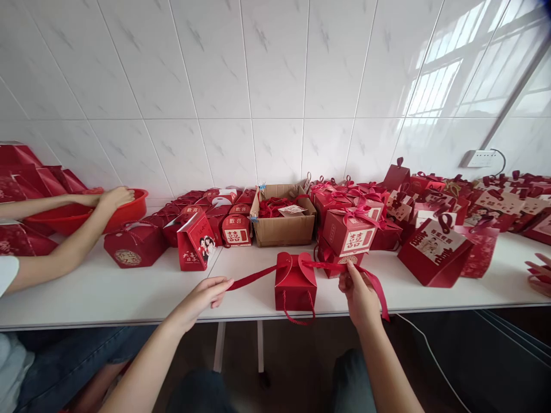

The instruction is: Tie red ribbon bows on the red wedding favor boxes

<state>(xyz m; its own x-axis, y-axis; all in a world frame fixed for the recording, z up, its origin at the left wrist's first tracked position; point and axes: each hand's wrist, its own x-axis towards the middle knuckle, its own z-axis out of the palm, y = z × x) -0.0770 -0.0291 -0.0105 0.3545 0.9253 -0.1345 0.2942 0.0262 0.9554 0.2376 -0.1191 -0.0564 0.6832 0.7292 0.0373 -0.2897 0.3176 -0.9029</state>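
Observation:
A small red gift box with a rounded folded top and a twisted cord handle stands at the table's front edge. A red ribbon runs through its top and stretches out to both sides. My left hand pinches the ribbon's left end, apart from the box. On the other side, my right hand pinches the ribbon between thumb and fingers, and its loose tail hangs down past the hand. Behind my right hand sits a stack of red boxes, the upper gift box tied with a bow.
A cardboard box holding red ribbons and a card stands behind. Finished-looking red boxes crowd the right side of the white table. At left, a co-worker's arms reach over a red basin. Another person's hand shows at far right.

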